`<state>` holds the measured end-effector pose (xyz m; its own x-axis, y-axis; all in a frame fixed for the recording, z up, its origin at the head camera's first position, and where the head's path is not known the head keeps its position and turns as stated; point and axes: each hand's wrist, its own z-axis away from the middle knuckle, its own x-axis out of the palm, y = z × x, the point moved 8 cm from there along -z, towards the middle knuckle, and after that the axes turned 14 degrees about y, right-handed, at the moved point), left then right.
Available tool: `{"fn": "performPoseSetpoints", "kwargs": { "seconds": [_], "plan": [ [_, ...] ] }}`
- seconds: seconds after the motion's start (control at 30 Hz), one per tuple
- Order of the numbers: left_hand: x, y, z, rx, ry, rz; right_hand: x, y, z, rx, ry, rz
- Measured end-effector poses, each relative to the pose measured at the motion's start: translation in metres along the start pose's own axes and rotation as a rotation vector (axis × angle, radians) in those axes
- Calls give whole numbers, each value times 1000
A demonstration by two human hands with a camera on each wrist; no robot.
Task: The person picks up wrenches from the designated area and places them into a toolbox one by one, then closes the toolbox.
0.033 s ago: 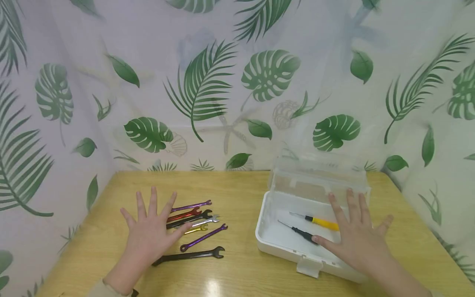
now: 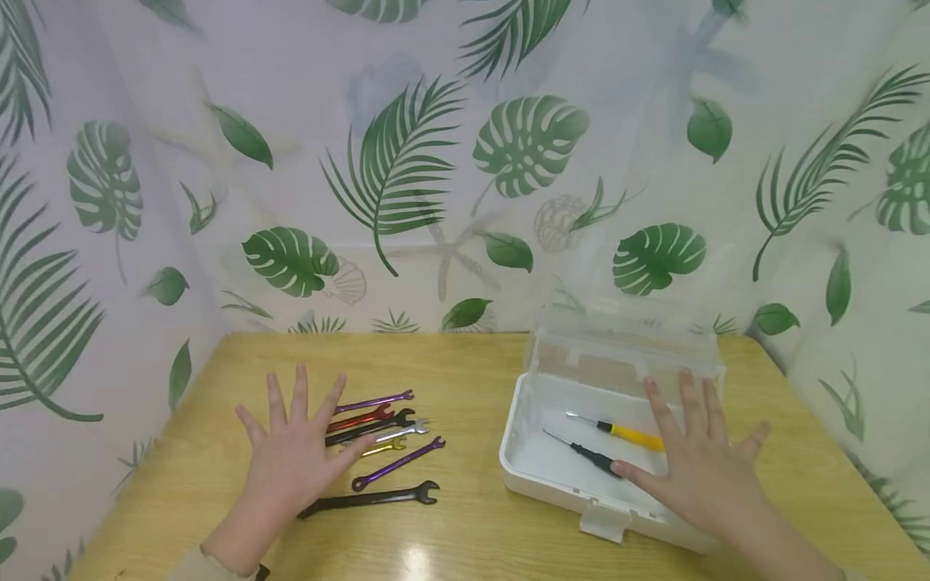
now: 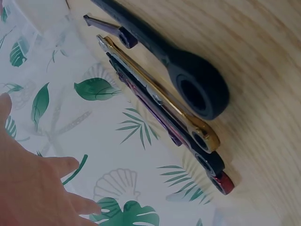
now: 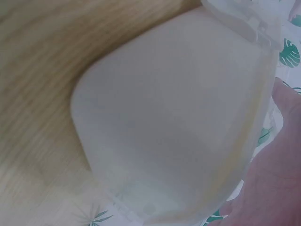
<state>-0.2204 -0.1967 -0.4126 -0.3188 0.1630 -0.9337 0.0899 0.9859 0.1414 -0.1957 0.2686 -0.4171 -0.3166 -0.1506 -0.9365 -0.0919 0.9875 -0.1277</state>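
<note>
Nearest on the wooden surface (image 2: 465, 532) lies a long black wrench (image 2: 370, 499), just right of the left hand (image 2: 291, 460), which hovers flat with fingers spread and grips nothing. Beyond it sits a cluster of smaller wrenches (image 2: 378, 428) in purple, gold, silver, black and red, close beside the left fingertips. To the right, the right hand (image 2: 701, 472) spreads its fingers over the near right part of the open white box (image 2: 523, 464), holding nothing. Inside the box lie a black screwdriver (image 2: 584, 454) and, farther back, a yellow screwdriver (image 2: 617, 432). The clear lid (image 2: 625, 343) stands up at the far side.
</note>
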Motion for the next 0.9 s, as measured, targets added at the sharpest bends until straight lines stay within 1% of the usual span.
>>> {"fn": "performPoseSetpoints", "kwargs": {
  "seconds": [0.2, 0.33, 0.53, 0.7, 0.9],
  "plan": [
    [5, 1, 0, 9, -22, 9, -2, 5, 1, -2, 30, 9],
    [9, 4, 0, 18, -31, 22, -5, 9, 2, 1, 32, 15],
    [14, 12, -2, 41, -16, 31, -7, 11, 4, 11, 22, 21],
    [18, 26, -5, 77, -13, 45, -9, 16, 5, -1, 70, 40],
    [27, 47, -12, 123, -20, 67, -13, 25, 3, -11, 128, 62]
  ]
}}
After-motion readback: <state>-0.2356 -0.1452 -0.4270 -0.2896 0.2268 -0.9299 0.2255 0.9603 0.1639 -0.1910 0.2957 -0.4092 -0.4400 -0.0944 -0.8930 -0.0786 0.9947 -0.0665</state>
